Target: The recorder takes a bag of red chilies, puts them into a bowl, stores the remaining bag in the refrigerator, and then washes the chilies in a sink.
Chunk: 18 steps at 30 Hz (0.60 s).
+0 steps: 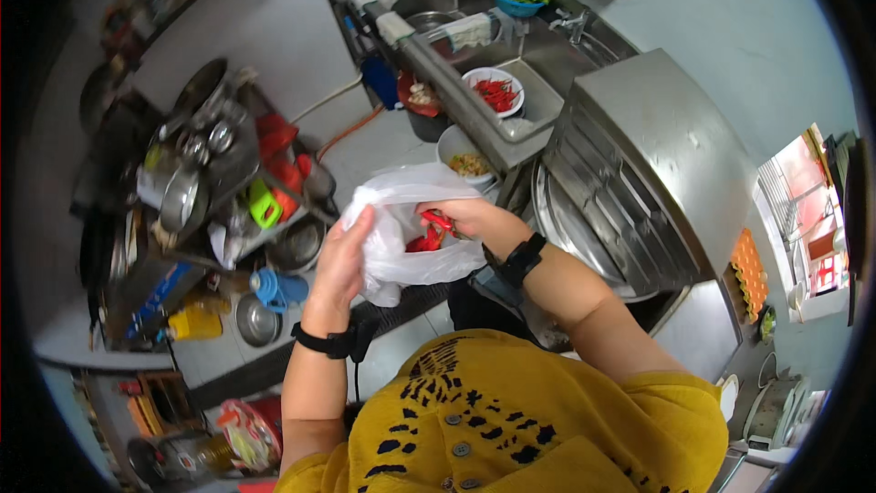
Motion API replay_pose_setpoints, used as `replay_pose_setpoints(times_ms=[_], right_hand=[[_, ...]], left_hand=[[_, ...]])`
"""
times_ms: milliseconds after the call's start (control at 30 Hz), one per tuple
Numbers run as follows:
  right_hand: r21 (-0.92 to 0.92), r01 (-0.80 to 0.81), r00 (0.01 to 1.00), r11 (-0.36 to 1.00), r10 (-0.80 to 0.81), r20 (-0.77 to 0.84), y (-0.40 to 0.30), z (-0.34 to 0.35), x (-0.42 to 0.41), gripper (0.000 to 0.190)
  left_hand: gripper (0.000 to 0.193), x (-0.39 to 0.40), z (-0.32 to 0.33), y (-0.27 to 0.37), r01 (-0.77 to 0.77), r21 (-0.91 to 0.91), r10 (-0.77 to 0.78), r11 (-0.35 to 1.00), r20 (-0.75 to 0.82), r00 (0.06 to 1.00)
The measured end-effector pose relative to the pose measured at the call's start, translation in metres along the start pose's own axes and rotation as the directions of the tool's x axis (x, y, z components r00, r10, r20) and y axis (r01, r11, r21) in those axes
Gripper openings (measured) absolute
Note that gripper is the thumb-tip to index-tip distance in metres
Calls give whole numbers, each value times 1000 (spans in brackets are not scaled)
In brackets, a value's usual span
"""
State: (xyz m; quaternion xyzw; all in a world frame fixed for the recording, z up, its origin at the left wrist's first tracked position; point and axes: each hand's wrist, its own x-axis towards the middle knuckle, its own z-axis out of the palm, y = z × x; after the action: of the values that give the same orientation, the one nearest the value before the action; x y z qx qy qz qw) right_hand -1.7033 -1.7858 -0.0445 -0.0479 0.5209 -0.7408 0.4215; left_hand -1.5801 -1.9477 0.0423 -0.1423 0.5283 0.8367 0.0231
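Note:
A white plastic bag (390, 246) hangs in front of my body, its mouth spread wide, with red chili peppers (426, 241) inside. My left hand (345, 250) grips the bag's left rim. Reaching into the opening from the right, my right hand (457, 216) has red chilies between its fingers; part of that hand is hidden by the bag's edge. Beyond the bag, a white bowl of red chilies (496, 92) sits in the steel sink (537, 75).
Below the sink's edge stand a white bucket (455, 144) with food scraps and a red bowl of garlic (419, 97). A stainless steel cabinet (657, 144) is at the right. Pans and ladles crowd the rack (226, 198) at left. A blue jug (277, 289) stands near my left forearm.

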Motion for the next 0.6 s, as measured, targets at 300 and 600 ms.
replay_pose_setpoints(times_ms=[300,600], right_hand=[[-64,32,999,997,-33,-8,-140,-79,174,14],[79,112,986,991,-100,-137,-254,-177,260,14]], left_hand=[[36,248,21,100,-111,190,121,976,-42,992],[28,499,55,114,-107,269,46,957,221,974]])
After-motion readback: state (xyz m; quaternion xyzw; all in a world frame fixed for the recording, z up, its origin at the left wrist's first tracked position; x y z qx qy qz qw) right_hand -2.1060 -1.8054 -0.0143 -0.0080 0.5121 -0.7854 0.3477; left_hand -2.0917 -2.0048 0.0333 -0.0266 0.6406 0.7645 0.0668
